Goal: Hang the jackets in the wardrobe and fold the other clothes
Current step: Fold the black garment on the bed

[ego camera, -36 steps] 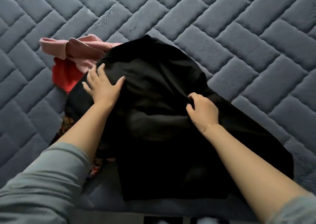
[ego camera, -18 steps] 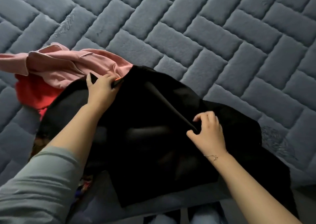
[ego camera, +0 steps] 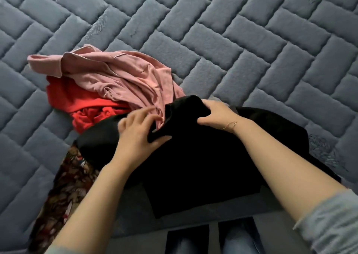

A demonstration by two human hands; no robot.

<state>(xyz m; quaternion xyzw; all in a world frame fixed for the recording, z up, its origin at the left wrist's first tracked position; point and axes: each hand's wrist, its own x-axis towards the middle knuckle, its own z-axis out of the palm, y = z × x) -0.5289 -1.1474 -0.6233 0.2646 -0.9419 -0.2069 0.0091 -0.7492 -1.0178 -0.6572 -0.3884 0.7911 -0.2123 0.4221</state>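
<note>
Quilted bed [ego camera: 213, 40], black garment [ego camera: 193, 156] lying crosswise, both hands gripping its top edge

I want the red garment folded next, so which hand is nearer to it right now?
Left. The left hand grips the black garment just beside the red garment. The right hand grips the black fabric farther off, beyond the left hand.
</note>
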